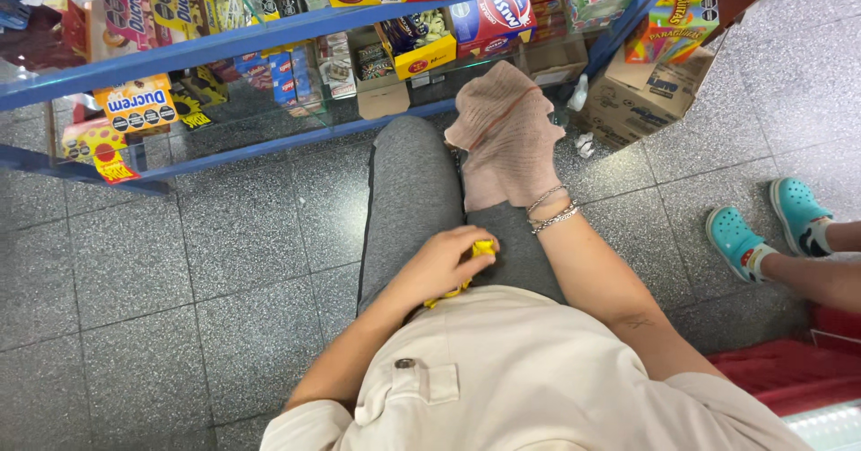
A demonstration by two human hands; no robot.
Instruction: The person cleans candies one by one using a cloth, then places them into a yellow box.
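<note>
Fingers of left hand clenched on small yellow wrapper, resting on grey-trousered thigh. Right hand, above thigh, wrapped in pink cloth; its grip cannot be told. Wrapper judged light, crinkly, soft; best pinched at exposed edge. Most of wrapper hidden under palm. Blue shelf beyond thigh.

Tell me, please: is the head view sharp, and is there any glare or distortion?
Head view: mostly sharp, evenly lit; the left hand on a yellow wrapper is clear; the right hand under a pink cloth slightly soft; glass shelf shows reflections; edges bend.
</note>
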